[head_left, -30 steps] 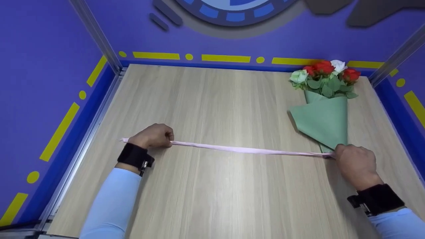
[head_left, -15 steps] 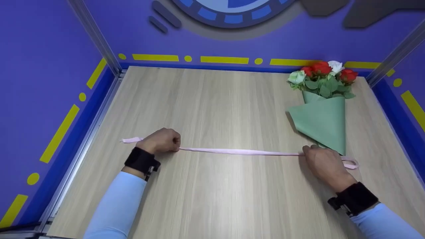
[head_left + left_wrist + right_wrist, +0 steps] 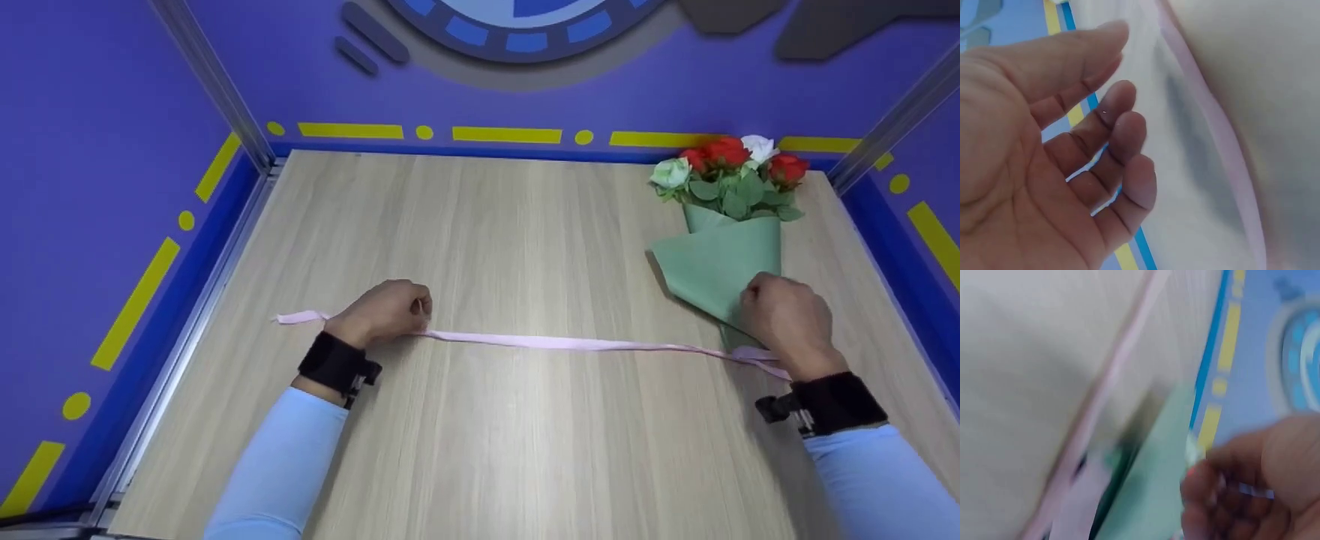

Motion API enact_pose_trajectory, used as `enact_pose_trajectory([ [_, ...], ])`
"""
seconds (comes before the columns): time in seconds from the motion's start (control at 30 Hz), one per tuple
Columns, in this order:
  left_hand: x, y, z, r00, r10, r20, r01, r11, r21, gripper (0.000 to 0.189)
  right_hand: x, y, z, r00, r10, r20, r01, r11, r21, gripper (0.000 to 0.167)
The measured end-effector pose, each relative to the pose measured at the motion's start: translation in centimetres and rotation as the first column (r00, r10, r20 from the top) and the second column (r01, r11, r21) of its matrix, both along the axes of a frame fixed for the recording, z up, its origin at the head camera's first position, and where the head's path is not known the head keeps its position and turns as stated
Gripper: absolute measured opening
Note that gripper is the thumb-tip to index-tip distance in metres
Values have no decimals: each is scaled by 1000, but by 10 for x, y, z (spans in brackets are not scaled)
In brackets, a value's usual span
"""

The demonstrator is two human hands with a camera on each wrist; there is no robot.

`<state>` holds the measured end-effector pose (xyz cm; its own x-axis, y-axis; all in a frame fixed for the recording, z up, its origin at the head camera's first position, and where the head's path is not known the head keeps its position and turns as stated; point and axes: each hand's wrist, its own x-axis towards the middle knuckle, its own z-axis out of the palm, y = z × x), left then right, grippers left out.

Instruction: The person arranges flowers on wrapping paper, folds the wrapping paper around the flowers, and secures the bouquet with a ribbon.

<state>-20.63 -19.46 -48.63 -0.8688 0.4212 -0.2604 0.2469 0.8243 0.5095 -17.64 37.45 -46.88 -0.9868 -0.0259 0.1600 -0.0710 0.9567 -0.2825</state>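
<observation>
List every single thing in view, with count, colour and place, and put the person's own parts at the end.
Ribbon: one, pink, lying across the table
Wrap: one, green, table's right side, around the stems' end of the flowers
Red roses: three visible, red, above the wrap
White rose: one, white, among the red
Pale rose: one, pale green, bouquet's left
Leaves: several, green, under the blooms
Table: one, light wood, centre
Walls: three, blue-purple with yellow marks, back and sides
Disc: one, blue and white, back wall, cut off
Posts: two, grey, back corners
Wristbands: two, black, wrists
Sleeves: two, light blue, forearms
Left hand: one, bare, over the ribbon
Right hand: one, bare, over the wrap
</observation>
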Motion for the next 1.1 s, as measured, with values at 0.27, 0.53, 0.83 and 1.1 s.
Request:
enact_pose_trajectory([
  [0.27, -4, 22, -5, 1000, -23, 17, 22, 998, 56, 8, -16, 51, -11, 911, -213, 354, 283, 946, -158, 66],
  [0.53, -7, 42, -4, 997, -81, -11, 82, 995, 56, 9, -41, 56, -14, 827, -189, 529, 303, 943, -137, 67],
  [0.83, -7, 56, -7, 995, -95, -39, 97, 995, 38, 13, -54, 53, -15, 722, -117, 682, 439, 839, -320, 66],
  [1.1, -8, 56, -9, 995, -99, -28, 101, 993, 64, 15, -53, 46, -13, 738, -150, 658, 486, 794, -366, 73],
])
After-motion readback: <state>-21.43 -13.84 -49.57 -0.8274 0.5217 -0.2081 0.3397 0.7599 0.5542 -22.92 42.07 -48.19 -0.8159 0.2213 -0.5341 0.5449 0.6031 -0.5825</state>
